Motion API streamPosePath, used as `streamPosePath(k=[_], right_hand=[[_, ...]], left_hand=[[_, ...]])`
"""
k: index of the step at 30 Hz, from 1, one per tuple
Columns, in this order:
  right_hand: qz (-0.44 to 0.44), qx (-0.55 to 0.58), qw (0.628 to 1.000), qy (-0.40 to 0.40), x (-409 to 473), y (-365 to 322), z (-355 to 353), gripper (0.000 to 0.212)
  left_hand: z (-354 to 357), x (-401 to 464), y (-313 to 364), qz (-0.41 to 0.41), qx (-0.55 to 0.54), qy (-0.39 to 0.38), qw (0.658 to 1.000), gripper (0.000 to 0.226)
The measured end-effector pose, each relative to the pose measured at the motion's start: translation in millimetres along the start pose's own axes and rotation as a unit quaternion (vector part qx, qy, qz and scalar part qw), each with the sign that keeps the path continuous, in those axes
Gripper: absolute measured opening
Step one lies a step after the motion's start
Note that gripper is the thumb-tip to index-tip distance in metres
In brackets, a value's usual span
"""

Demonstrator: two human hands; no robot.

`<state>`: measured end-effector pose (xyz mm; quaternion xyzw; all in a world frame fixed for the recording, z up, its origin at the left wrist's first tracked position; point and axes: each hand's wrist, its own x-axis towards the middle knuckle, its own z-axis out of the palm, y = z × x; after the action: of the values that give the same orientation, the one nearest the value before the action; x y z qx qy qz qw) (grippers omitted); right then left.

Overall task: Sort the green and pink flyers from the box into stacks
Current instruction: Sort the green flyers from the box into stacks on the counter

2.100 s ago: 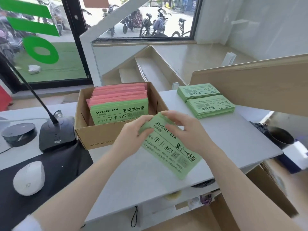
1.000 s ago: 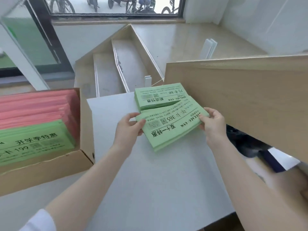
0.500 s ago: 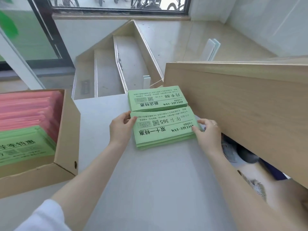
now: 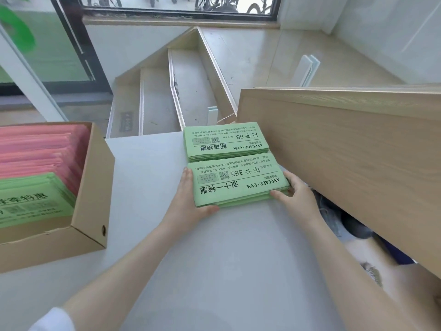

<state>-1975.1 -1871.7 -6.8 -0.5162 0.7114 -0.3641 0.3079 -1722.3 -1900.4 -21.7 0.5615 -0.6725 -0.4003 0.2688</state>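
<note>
Two stacks of green flyers lie on the grey table [image 4: 214,259]. The far stack [image 4: 225,142] sits untouched. The near stack [image 4: 238,183] is framed by both hands. My left hand [image 4: 188,199] presses its left edge, thumb under the front corner. My right hand [image 4: 294,194] cups its right end, fingers against the edge. The cardboard box [image 4: 93,199] at left holds pink flyers [image 4: 40,151] behind a batch of green flyers [image 4: 31,199].
A slanted wooden panel [image 4: 346,151] rises right beside the stacks. Steps [image 4: 167,91] drop away beyond the table's far edge. Dark objects lie under the panel at right.
I carried a bundle of green flyers from near the box to the right and set it on the near stack. Both hands now square the stack's ends.
</note>
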Motion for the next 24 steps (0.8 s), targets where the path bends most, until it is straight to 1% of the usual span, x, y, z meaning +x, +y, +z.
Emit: streamPosePath(k=[3, 7, 11, 12, 14, 16, 18, 19, 22, 24], right_hand=[[-0.018, -0.019, 1.0, 0.009, 0, 0, -1, 0.054], [-0.026, -0.044, 0.999, 0.008, -1, 4, 1, 0.061], [-0.036, -0.078, 0.996, 0.005, -3, 11, 1, 0.06], [-0.037, -0.085, 0.996, 0.003, -5, 11, 1, 0.063], [-0.043, -0.113, 0.993, 0.015, -9, 10, 5, 0.075], [-0.086, -0.161, 0.982, 0.05, -17, 3, 10, 0.08], [-0.164, -0.178, 0.967, 0.076, -25, -14, 21, 0.068], [-0.2, -0.169, 0.962, 0.07, -29, -26, 28, 0.061], [-0.282, -0.124, 0.951, -0.006, -41, -72, 60, 0.044], [-0.316, -0.101, 0.942, -0.052, -50, -105, 85, 0.031]], left_hand=[[-1, 1, 0, 0.006, 0.012, 0.001, 1.0, 0.109], [-4, 3, -1, 0.011, 0.0, -0.003, 1.0, 0.107], [-6, 3, -3, 0.017, 0.007, -0.007, 1.0, 0.105], [-6, 3, -3, 0.018, 0.007, -0.007, 1.0, 0.106], [-7, 1, -3, 0.02, 0.0, -0.006, 1.0, 0.108], [-10, -4, -1, 0.031, -0.002, 0.003, 1.0, 0.108], [-18, -12, 2, 0.065, 0.007, 0.024, 0.998, 0.096], [-24, -17, 4, 0.093, 0.011, 0.041, 0.995, 0.086], [-53, -41, 10, 0.183, 0.008, 0.09, 0.979, 0.051], [-81, -62, 12, 0.213, -0.021, 0.109, 0.971, 0.037]])
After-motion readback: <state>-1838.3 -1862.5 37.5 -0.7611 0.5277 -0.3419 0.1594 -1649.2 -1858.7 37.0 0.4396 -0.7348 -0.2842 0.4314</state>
